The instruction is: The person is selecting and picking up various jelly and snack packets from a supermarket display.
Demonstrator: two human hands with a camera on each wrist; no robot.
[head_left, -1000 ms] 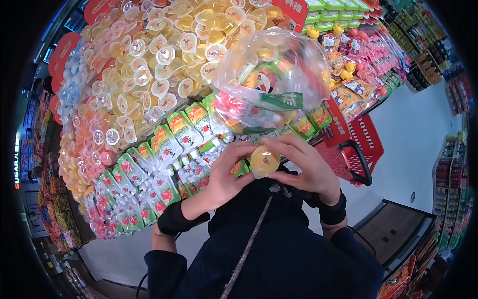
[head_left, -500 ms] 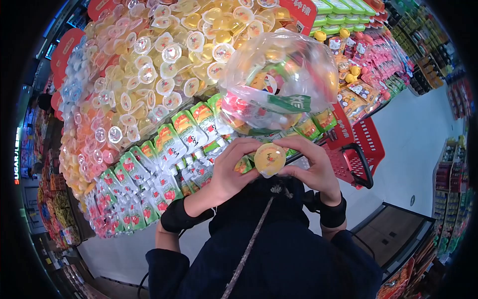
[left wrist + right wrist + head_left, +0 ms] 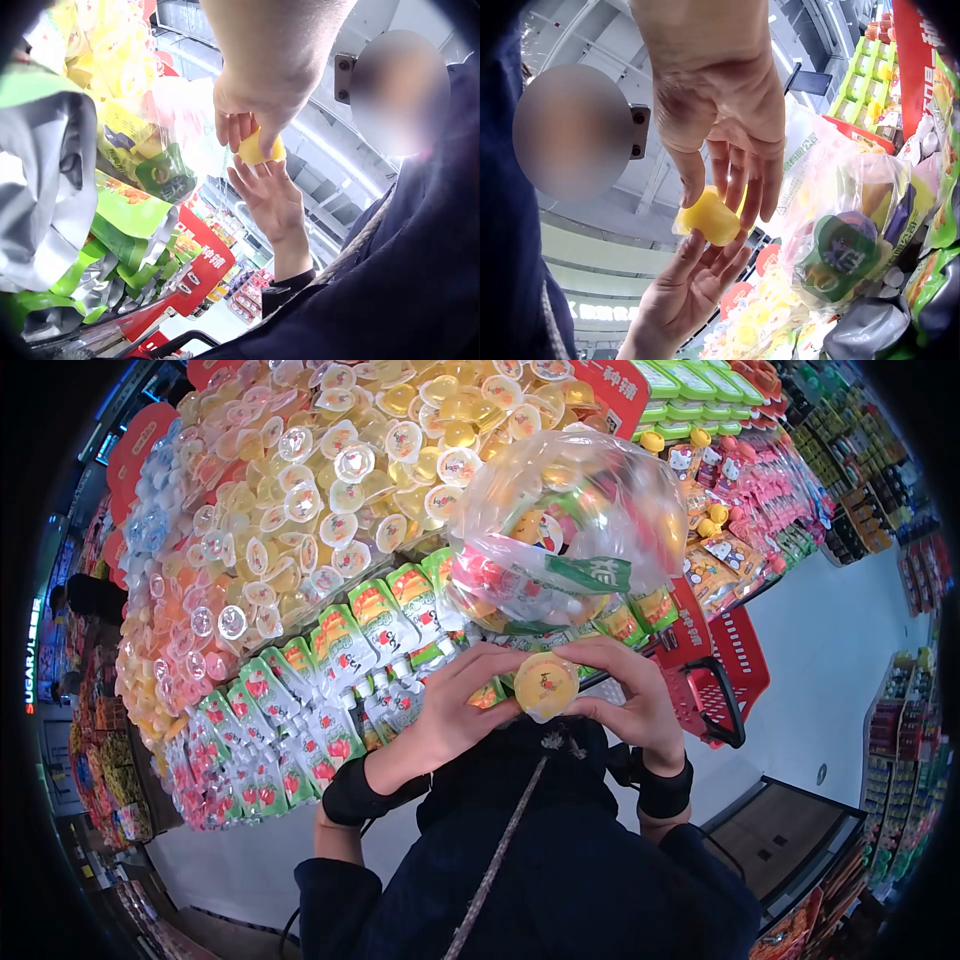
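Yellow jelly cup (image 3: 545, 684) held close in front of the chest — left hand (image 3: 455, 705) and right hand (image 3: 630, 695) both pinch it, fingers curled round its sides. Clear snack bag (image 3: 570, 530) sits just beyond, on the display.

Jelly cup (image 3: 545, 684): small, round, yellow-orange, translucent plastic, sealed with a printed film lid showing a small red figure. The lid faces up toward me in the head view; in the right wrist view the rounded yellow body (image 3: 709, 217) shows with a thin clear rim at its edge. I hold it in the air, close to my chest, above the display. My left hand (image 3: 455, 705) is at its 9 o'clock and my right hand (image 3: 625, 695) at its 3 o'clock, fingertips of both pinching its sides. In the left wrist view the cup (image 3: 261, 148) sits between the two hands, partly hidden by my fingers.
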